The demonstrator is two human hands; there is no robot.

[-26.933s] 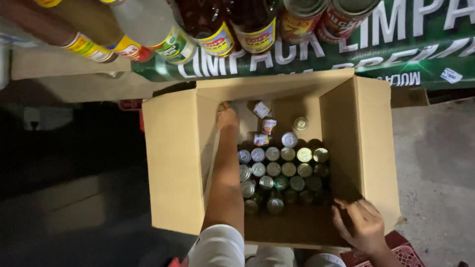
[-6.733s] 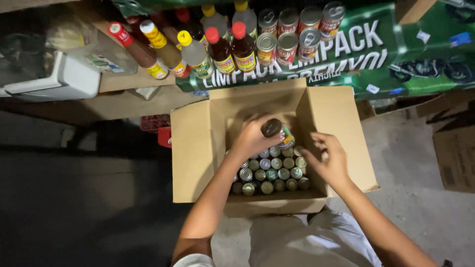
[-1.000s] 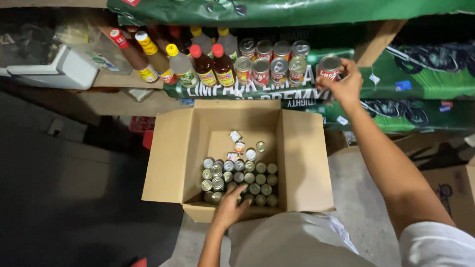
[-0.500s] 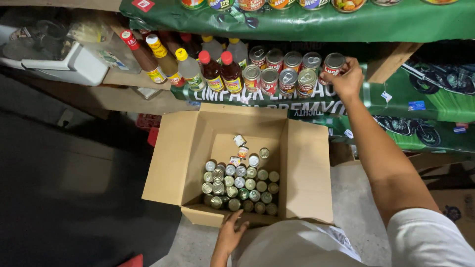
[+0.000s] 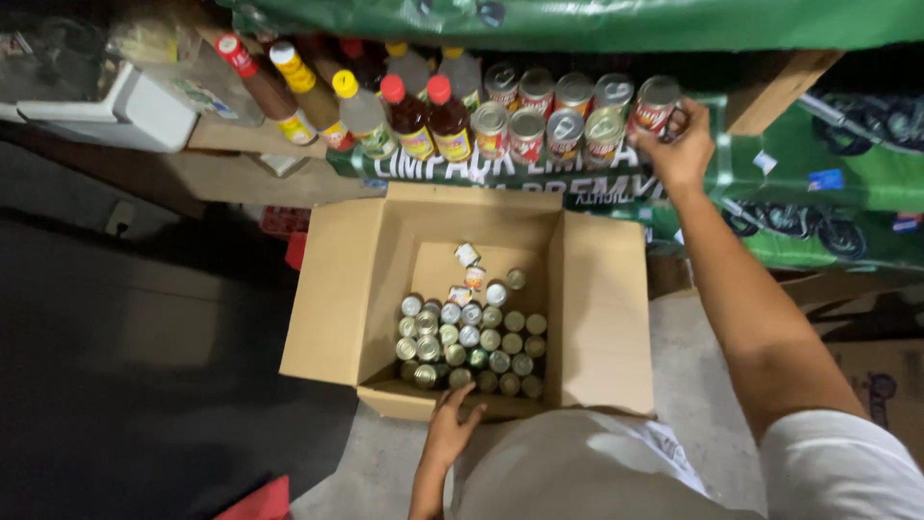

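Item: can (image 5: 656, 106), cylindrical, red label, silver lid; held in the right hand (image 5: 681, 149) at the right end of a row of like cans on the shelf (image 5: 770, 87); fingers wrapped round its side, grip closed upon it; long axis runs away from the camera toward the back of the shelf, lid end facing the viewer, the can slightly tilted; whether its base rests on the shelf cannot be told.

Right arm: extended up and forward from lower right, white sleeve at the shoulder.

Left hand (image 5: 450, 430): resting on the near edge of the cardboard box (image 5: 327, 289), fingers loosely spread over the flap; holds nothing.

Cardboard box: open, flaps out, standing on the concrete floor (image 5: 693, 404) below the shelf; inside, small tins (image 5: 472, 337) packed upright in rows, lids up, filling the near half; a few loose ones lie toward the far wall.

Shelf stock: row of cans (image 5: 544, 120) in two tiers, just left of the held can; sauce bottles (image 5: 414, 116) with red and yellow caps further left, necks leaning toward the camera; white plastic container (image 5: 125, 106) at far left.

Backing: green printed sheeting (image 5: 847, 183) behind and above the shelf.
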